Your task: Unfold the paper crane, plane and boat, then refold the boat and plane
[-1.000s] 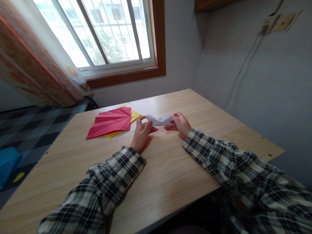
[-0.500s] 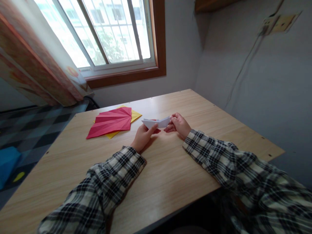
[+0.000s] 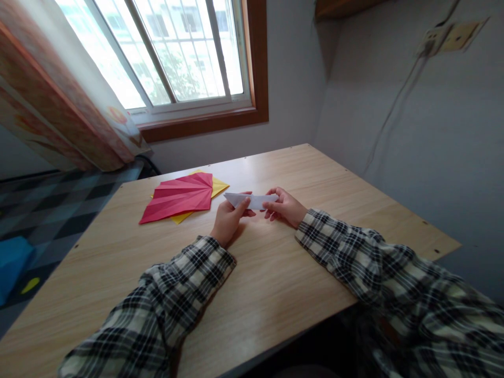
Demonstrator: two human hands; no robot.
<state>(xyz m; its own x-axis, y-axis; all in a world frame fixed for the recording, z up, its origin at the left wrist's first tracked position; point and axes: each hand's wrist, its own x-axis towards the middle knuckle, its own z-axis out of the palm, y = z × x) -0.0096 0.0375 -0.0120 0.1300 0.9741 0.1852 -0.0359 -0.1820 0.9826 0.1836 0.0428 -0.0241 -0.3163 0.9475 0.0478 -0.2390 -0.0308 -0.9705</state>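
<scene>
A narrow piece of folded white paper (image 3: 256, 201) is held between both hands, just above the table. My left hand (image 3: 230, 216) pinches its left part, thumb in front and fingers behind. At the right end, my right hand (image 3: 288, 207) grips the paper with its thumb on the near face and fingers at the back. The paper's left tip is pointed and sticks out past my left thumb. Its right end is partly covered by my right hand.
To the left on the wooden table (image 3: 260, 315) lies a creased red paper (image 3: 183, 197) on top of a yellow paper (image 3: 219, 186). Beyond stand a window and a curtain (image 3: 59, 79). A blue object (image 3: 14, 265) rests low at the far left.
The white paper's right part, bent upward before, now lies level in line with the left part. My right thumb has come down onto its near face.
</scene>
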